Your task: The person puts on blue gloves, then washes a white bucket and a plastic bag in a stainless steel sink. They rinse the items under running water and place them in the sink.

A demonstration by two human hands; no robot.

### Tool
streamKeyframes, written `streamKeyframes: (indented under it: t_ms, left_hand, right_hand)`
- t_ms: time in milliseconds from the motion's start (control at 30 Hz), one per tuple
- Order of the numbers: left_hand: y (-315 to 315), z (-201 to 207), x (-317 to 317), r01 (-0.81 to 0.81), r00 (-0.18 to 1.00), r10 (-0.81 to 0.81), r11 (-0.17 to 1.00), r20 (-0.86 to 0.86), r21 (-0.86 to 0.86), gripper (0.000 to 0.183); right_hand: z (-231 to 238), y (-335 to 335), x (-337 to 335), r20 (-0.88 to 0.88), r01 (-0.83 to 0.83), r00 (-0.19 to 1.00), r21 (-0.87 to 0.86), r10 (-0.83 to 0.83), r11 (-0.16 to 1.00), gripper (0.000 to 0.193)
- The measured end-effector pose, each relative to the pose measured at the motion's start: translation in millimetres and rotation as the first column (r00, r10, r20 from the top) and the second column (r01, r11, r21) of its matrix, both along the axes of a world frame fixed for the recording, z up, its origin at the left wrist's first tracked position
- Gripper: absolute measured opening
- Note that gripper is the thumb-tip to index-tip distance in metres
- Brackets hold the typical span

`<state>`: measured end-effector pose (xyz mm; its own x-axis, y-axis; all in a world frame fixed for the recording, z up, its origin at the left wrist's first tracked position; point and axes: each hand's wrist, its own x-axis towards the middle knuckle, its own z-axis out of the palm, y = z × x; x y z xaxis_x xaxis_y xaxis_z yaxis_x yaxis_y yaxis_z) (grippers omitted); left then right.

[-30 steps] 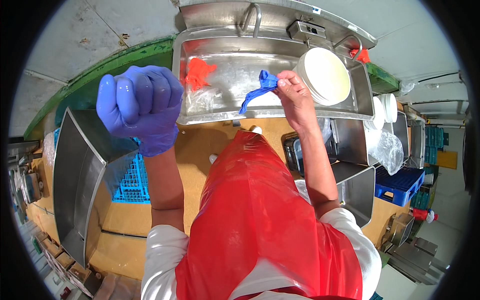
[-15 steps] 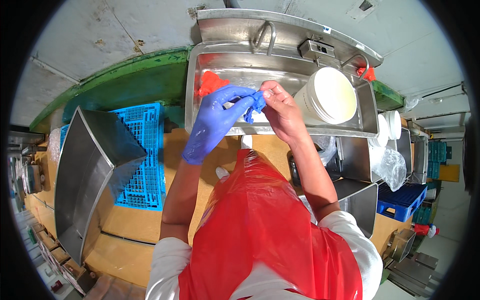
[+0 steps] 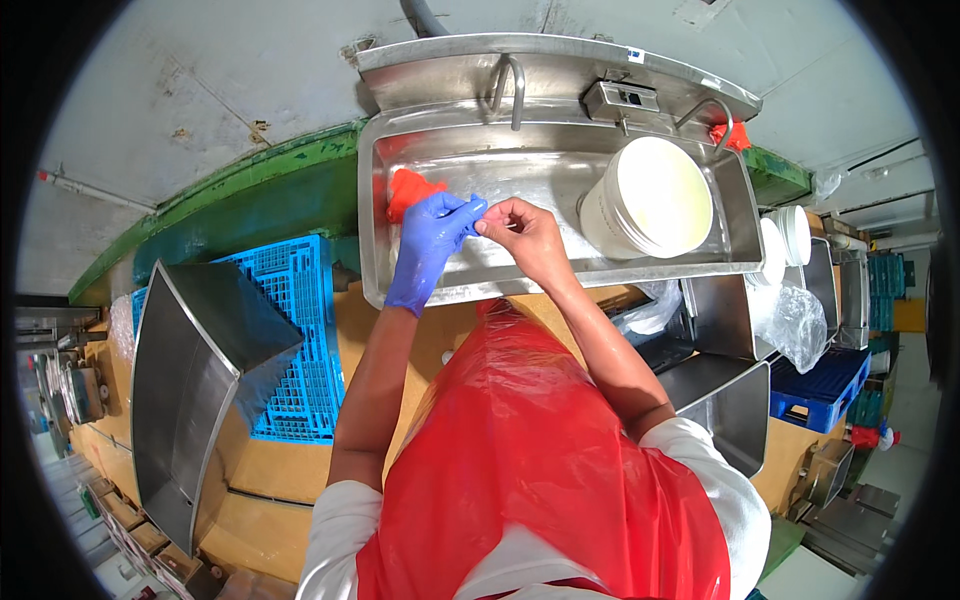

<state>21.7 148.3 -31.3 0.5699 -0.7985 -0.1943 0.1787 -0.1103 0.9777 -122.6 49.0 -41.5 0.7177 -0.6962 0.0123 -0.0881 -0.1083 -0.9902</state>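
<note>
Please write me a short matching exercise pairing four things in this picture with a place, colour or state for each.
Things:
1. left hand
2. right hand
3. large white bucket
4. apron

Descriptions:
A. inside the steel sink
B. glossy red
C. wearing a blue glove
D. bare

Pairs: 1-C, 2-D, 3-A, 4-B

This looks like the washing area of an industrial plant, possibly food processing. A long stainless-steel trough sink [image 3: 540, 165] with bent-pipe spouts [image 3: 519, 100] holds a big white plastic bucket [image 3: 648, 200]. Large metal bins [image 3: 180, 380] and blue plastic pallets [image 3: 300, 350] stand on a tan floor [image 3: 290, 465]; the pale walls [image 3: 230, 80] are stained. The worker's red plastic apron [image 3: 530, 430] and wet blue glove [image 3: 422, 260] fit such wet work.
</note>
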Motion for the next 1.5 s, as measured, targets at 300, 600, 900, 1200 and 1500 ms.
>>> streamKeyframes:
  t_ms: [300, 600, 900, 1200, 1500]
  left_hand:
    - [-93, -75, 31, 0.191, 0.978, -0.201, 0.972, 0.058, 0.138, 0.023]
    - [-216, -178, 62, 0.102, 0.852, -0.178, 0.979, 0.492, 0.178, 0.011]
    - [-246, -162, 75, 0.053, 0.669, -0.346, 0.905, 0.657, 0.422, 0.036]
    - [-239, -139, 63, 0.090, 0.802, -0.331, 0.890, 0.498, 0.448, 0.026]
    - [-236, -151, 59, -0.004, 0.707, -0.347, 0.870, 0.616, 0.493, 0.042]
  right_hand:
    - [-109, -130, 11, 0.088, 0.066, 0.972, 0.788, -0.218, 0.612, 0.007]
    - [-179, -222, 68, -0.014, 0.160, 0.956, 0.864, -0.294, 0.478, 0.010]
    - [-181, -253, 86, -0.169, 0.226, 0.974, 0.727, -0.151, 0.648, 0.020]
    - [-205, -260, 91, -0.436, 0.256, 0.885, 0.164, -0.163, 0.953, 0.018]
    - [-210, -261, 89, -0.234, 0.227, 0.962, 0.405, -0.140, 0.886, 0.015]
